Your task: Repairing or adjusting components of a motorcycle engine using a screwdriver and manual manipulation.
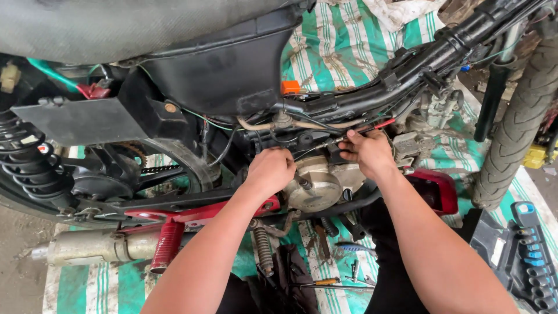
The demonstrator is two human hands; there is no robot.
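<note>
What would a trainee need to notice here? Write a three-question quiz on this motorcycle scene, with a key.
1. True or false: both hands are at the engine area, under the black frame tube.
2. Which hand pinches a thin cable end near the red wire? A) left hand B) right hand C) neither
3. Fill in: the socket set lies at the lower ______ edge of the view.

Key:
1. True. The left hand and right hand sit either side of the round engine cover.
2. B.
3. Right: the socket set rests beside the front tyre, on the green striped sheet.
</note>
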